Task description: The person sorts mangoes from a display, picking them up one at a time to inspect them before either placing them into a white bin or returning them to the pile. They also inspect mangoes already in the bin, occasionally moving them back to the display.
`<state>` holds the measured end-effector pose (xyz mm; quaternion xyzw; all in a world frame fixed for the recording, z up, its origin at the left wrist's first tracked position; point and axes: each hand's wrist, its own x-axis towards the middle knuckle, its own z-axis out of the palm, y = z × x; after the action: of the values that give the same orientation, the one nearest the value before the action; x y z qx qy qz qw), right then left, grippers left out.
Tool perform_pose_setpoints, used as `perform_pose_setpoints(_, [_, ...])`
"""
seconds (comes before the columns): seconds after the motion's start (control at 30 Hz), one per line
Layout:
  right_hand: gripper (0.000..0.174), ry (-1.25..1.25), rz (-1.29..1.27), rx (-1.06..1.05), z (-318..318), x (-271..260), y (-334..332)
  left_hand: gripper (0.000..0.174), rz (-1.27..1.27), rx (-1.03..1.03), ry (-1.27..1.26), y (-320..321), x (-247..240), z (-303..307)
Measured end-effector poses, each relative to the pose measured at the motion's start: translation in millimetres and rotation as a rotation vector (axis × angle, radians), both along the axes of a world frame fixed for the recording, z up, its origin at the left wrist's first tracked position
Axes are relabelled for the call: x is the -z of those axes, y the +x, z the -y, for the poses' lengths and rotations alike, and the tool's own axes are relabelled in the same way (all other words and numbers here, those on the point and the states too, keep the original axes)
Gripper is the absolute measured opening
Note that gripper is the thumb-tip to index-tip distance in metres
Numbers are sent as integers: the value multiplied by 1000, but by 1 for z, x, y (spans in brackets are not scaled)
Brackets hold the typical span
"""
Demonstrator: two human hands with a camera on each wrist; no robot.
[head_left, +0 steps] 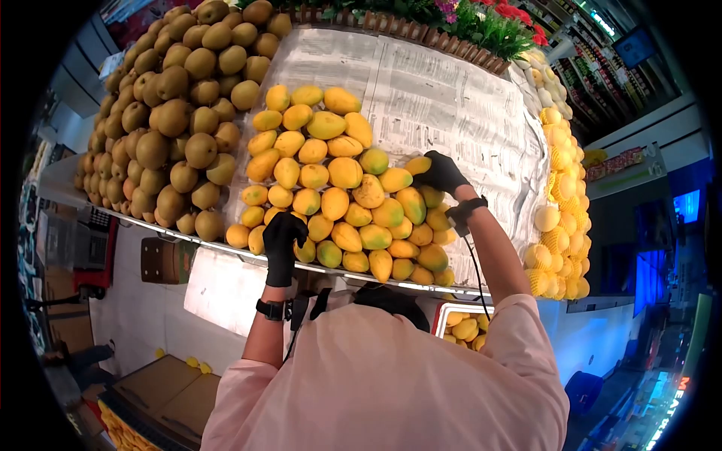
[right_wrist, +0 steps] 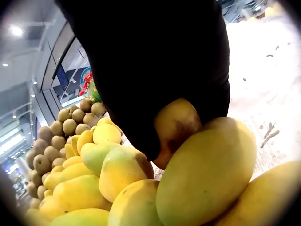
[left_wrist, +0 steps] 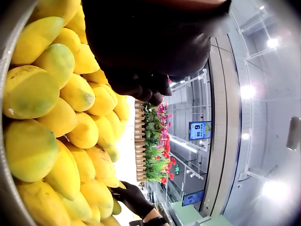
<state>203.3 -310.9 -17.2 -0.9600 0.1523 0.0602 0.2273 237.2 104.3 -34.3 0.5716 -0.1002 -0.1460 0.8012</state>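
Note:
A yellow mango [head_left: 418,164] is held in my black-gloved right hand [head_left: 442,173], at the right edge of a spread of yellow and green-tinged mangoes [head_left: 345,173]. In the right wrist view, the fingers curl round the held mango [right_wrist: 178,121], just behind a larger mango [right_wrist: 207,172] of the pile. My left hand [head_left: 282,246], also in a black glove, hovers over the front left mangoes with its fingers loosely bent. No fruit shows in its grasp in the left wrist view, where the gloved fingers [left_wrist: 141,87] hang beside the pile.
Round brown fruit [head_left: 173,113] is heaped on the left. White paper [head_left: 451,98] covers the display behind and right of the mangoes. Net-wrapped yellow fruit [head_left: 560,195] lines the right side. A low wooden fence [head_left: 421,31] with flowers borders the back. A crate of mangoes [head_left: 465,331] stands below the front edge.

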Motion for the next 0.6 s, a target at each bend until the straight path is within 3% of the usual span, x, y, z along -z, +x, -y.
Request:
perform_pose_setpoints(0.17, [61,108,279,122,6,-25,-25,29,-8,77,6,7,-9,3])
perform_pose_setpoints(0.23, [61,42,402,56,8,-35,-35,25,13,141,-50,9,-11,4])
perform_pose_setpoints(0.37, [62,320,526,129,-34,-74,-61,21,163,242,2,18,-23,12])
perform_pose_setpoints(0.4, [65,412,508,158,-50,-87,-69,12,148,259,-26,17,-33,16])
perform_pose_setpoints(0.43, [67,298,545,109,-61,-93,-77,10,191,265,13,20,-33,26])
perform_pose_setpoints(0.5, [68,359,562,106,-88,-108,-90,15,271,287,102,21,-37,44])
perform_pose_setpoints(0.6, [66,325,567,88,-121,-120,-104,37,352,470,174,11,-64,63])
